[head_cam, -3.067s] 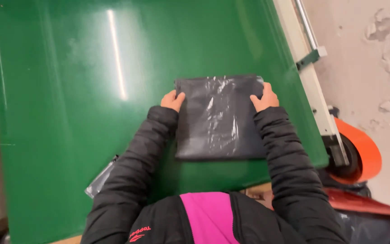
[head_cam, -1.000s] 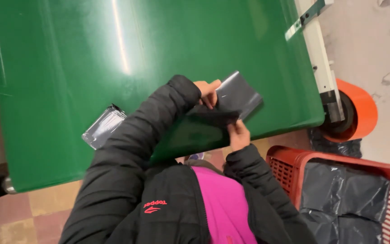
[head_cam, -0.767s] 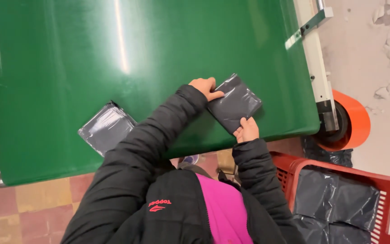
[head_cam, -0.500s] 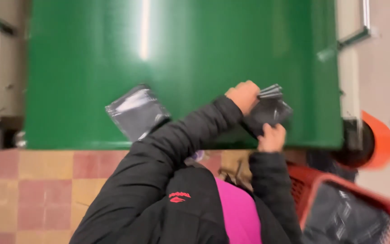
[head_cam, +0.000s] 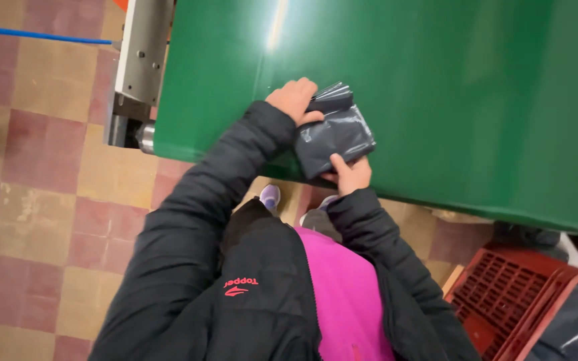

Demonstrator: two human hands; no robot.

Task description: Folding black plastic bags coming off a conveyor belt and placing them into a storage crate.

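Hands clamped on folded dark plastic bag [head_cam: 334,137], left hand [head_cam: 294,100] above, right hand [head_cam: 349,175] below

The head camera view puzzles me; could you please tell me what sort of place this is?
Probably a packing or factory floor. A wide green conveyor belt runs on a grey metal frame, both hands fold a dark grey plastic bag on it, and a red plastic crate waits on the worn checked floor tiles.

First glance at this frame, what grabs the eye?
The big green table fills the top of the view. At its near edge, the left hand and right hand grip a folded dark plastic bag. A red crate sits on the checked floor, lower right.
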